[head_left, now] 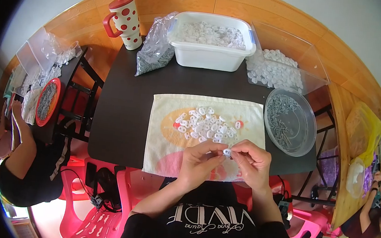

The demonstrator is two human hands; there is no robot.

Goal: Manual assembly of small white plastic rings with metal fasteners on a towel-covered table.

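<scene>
My left hand (201,161) and my right hand (253,162) meet over the near edge of a towel, fingers pinched together. Between their fingertips is a small white plastic piece (227,152) with dark holes. The left fingers grip its left side. On its right side the right thumb and forefinger are closed; any smaller part between them is hidden. Just beyond the hands, a loose pile of similar white oval pieces (206,124), many with two holes, lies on the cream patterned towel (163,109).
On the dark table (122,107), a clear round tub (310,131) of grey screws stands right. Along the back are a white bin (208,58), a clear box (276,72) of white parts, a plastic bag (153,57) and a spotted tumbler (128,22). People sit at both sides.
</scene>
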